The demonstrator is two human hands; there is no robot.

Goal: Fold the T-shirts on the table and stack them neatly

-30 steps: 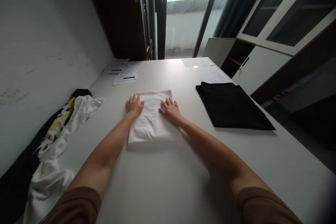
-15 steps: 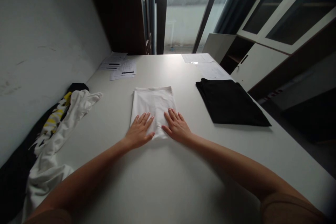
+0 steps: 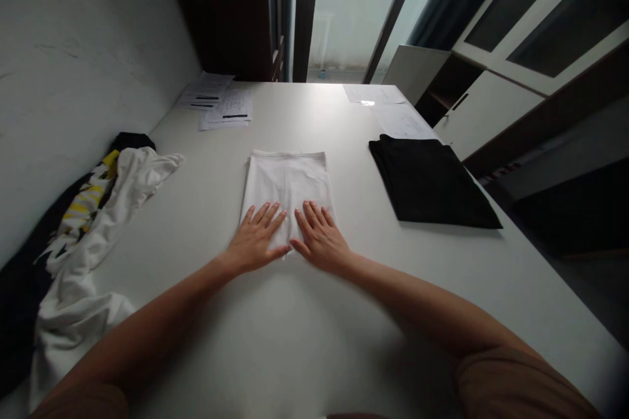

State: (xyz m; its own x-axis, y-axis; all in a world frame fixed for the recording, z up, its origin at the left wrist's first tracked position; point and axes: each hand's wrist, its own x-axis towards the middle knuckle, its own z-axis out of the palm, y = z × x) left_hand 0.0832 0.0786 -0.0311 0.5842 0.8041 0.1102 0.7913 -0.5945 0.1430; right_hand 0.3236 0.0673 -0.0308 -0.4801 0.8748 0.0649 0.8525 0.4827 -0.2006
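A white piece of clothing (image 3: 289,177), folded into a flat rectangle, lies in the middle of the white table (image 3: 289,340). Both hands rest on its near half. My left hand (image 3: 255,239) is flat on the near left part with its fingers spread. On the near right part lies my right hand (image 3: 322,236), palm down and fingers apart. The two thumbs almost meet at the cloth's near edge, which the hands partly cover. Slight creases run down the centre of the fabric.
A folded black garment (image 3: 435,183) lies to the right. Rumpled white cloth (image 3: 88,268) and a black, yellow and white one (image 3: 83,206) lie along the left wall. Paper sheets (image 3: 228,108) lie at the back left, more papers (image 3: 398,116) at the back right.
My right hand has slid slightly left over the cloth, bringing the thumbs closer together. The left hand stays flat on it. The camera view has tilted down a little.
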